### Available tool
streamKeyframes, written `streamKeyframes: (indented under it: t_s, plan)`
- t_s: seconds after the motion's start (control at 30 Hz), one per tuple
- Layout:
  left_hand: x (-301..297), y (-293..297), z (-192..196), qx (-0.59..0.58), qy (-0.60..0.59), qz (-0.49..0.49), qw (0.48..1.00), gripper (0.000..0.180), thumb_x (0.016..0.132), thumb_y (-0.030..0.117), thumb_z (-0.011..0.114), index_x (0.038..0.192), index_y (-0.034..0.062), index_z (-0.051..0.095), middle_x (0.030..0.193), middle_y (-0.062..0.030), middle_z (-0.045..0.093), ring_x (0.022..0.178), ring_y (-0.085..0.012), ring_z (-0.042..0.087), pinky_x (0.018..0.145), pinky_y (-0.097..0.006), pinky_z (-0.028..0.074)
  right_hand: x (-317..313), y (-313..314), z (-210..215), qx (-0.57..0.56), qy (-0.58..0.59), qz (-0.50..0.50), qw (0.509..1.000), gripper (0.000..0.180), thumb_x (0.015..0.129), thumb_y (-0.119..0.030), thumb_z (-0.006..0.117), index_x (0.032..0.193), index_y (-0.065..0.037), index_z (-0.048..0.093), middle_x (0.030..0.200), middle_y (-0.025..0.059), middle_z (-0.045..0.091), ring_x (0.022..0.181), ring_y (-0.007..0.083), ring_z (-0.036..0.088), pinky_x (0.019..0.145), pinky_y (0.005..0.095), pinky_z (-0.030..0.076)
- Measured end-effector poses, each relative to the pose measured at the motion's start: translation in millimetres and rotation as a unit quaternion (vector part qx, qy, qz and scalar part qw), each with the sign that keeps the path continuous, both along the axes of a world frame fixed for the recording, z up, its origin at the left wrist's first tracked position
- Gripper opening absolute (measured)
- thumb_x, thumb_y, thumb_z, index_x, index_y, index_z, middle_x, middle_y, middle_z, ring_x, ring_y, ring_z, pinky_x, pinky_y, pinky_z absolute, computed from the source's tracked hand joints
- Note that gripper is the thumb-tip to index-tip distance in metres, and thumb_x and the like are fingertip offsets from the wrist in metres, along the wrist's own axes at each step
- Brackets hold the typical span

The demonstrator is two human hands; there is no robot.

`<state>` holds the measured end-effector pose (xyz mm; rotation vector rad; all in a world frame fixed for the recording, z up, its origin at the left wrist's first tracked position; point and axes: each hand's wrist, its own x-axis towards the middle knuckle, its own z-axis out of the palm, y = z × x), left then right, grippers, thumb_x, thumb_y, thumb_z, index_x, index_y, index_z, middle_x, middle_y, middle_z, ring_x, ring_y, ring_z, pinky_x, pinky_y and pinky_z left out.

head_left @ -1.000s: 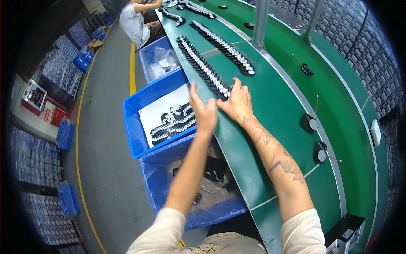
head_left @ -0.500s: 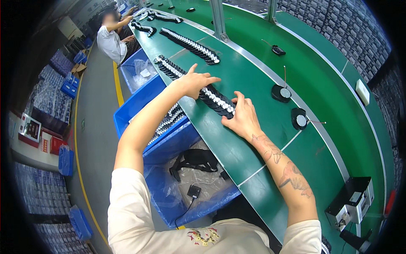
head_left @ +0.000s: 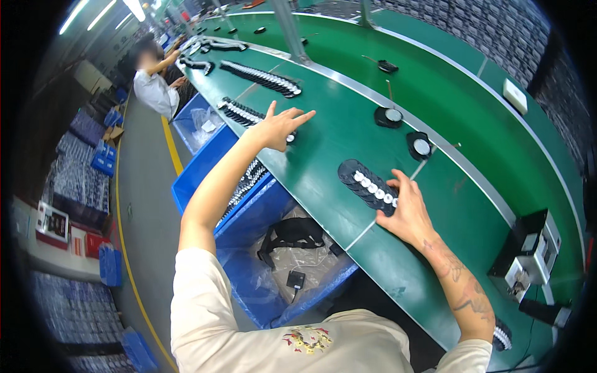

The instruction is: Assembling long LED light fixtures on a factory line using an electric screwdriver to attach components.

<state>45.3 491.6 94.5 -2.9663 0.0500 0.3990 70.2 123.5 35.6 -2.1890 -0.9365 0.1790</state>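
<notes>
My right hand [head_left: 407, 208] grips the near end of a short overlapping row of black oval parts with white round discs [head_left: 367, 186], low over or on the green work surface [head_left: 323, 155]. Its thumb and fingers sit on either side of the end part. Farther left, my left hand [head_left: 280, 127] has its fingers spread over the near end of a longer row of the same black parts [head_left: 239, 113]. A white disc shows beside its palm; whether the hand touches the row I cannot tell. Another row of these parts [head_left: 261, 78] lies beyond.
Two single black parts [head_left: 388, 117] lie near the metal rail, on its near side. A boxy metal device [head_left: 528, 248] stands at the right. Blue bins [head_left: 261, 304] line the near side, one holding a black strap [head_left: 292, 233]. A person [head_left: 155, 87] sits far left.
My right hand has moved right and nearer, carrying a short row of black parts apart from the longer row. My left hand has stayed by the longer row. The whole view has shifted.
</notes>
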Motion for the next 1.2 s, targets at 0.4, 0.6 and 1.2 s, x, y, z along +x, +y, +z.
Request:
streamKeyframes:
  t_s: [0.4,0.6,1.2]
  plan:
    - [-7,-256,-3,-0.215,0.012,-0.339,0.916,0.103,0.058,0.034,0.087,0.147,0.0162,0.037,0.14,-0.0102,0.048,0.133,-0.029,0.042,0.115,-0.059,0.022,-148,-214,139,0.04,0.018,0.026,0.999,0.055,0.06,-0.002,0.078,0.113,0.001,0.062,0.118,0.0169,0.065,0.106,0.0334,0.064,0.088,0.0374,0.052]
    - [-7,-288,-8,-0.282,0.041,-0.307,0.908,0.084,0.055,0.018,0.085,0.133,0.0089,0.055,0.119,-0.0127,0.062,0.113,-0.0309,0.055,0.099,-0.041,0.045,-268,-474,140,0.333,-0.009,-0.144,0.932,0.061,0.073,-0.006,0.076,0.128,0.0,0.051,0.11,0.0163,0.064,0.094,0.0233,0.064,0.076,0.0293,0.052]
    - [-53,-474,-16,-0.357,0.033,-0.333,0.872,0.088,0.066,0.018,0.078,0.146,0.012,0.04,0.102,-0.0119,0.063,0.092,-0.0301,0.058,0.081,-0.039,0.051,-153,-506,27,-0.154,-0.045,-0.254,0.954,0.09,0.057,-0.012,0.077,0.138,0.0,0.04,0.139,0.0232,0.041,0.131,0.0404,0.037,0.11,0.0457,0.03]
